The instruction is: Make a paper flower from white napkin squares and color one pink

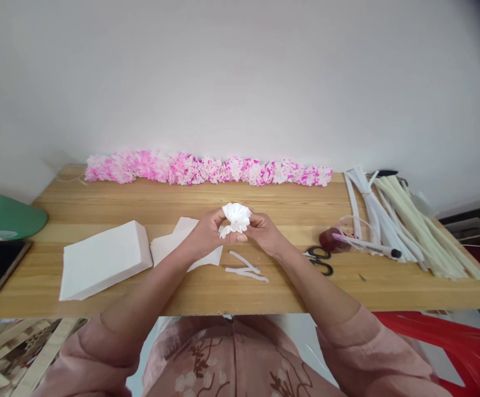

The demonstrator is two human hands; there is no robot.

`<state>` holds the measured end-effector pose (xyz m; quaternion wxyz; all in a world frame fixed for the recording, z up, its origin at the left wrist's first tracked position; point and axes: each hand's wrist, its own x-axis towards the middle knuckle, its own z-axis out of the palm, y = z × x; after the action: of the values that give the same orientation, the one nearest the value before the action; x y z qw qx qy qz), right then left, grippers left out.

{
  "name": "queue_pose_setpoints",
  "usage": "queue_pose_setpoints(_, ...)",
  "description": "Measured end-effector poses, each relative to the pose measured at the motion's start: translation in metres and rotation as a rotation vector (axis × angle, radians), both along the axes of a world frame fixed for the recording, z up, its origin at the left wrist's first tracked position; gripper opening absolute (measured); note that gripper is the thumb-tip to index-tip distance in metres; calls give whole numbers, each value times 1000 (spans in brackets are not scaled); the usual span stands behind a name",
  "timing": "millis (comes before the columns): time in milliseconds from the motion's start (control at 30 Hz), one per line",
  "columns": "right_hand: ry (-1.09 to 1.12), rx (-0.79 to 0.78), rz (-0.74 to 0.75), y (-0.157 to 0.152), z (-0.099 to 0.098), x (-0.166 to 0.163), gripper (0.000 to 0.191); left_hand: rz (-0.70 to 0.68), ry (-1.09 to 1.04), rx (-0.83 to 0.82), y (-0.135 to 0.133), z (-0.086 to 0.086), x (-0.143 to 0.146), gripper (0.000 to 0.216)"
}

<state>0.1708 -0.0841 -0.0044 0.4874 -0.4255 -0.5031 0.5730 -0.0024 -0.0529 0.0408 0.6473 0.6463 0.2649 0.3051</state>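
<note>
Hands: my left hand [209, 230] and right hand [264, 230] together, both pinching the white paper flower [235, 218]
Flower: held above mid-table [281, 298]
Far edge: pink flower garland [206, 168]
Right: scissors [320, 259]

We record white paper flower [236, 218] between left hand [209, 234] and right hand [264, 231], pink-and-white mottled flower row [206, 168] beyond them, white paper stack [103, 259] left of them, black scissors [320, 259], dark red cup [329, 240] to their right, pale wood-grain table [264, 298].
</note>
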Motion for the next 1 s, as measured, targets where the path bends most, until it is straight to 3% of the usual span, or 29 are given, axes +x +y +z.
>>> queue_pose_setpoints(667,-85,17,19,-1,-1,1,47,132,-199,-143,-3,-12,8,34)
queue_pose_setpoints(1000,-7,-13,-6,0,-3,-3,38,144,-198,-220,-1,-18,9,35)
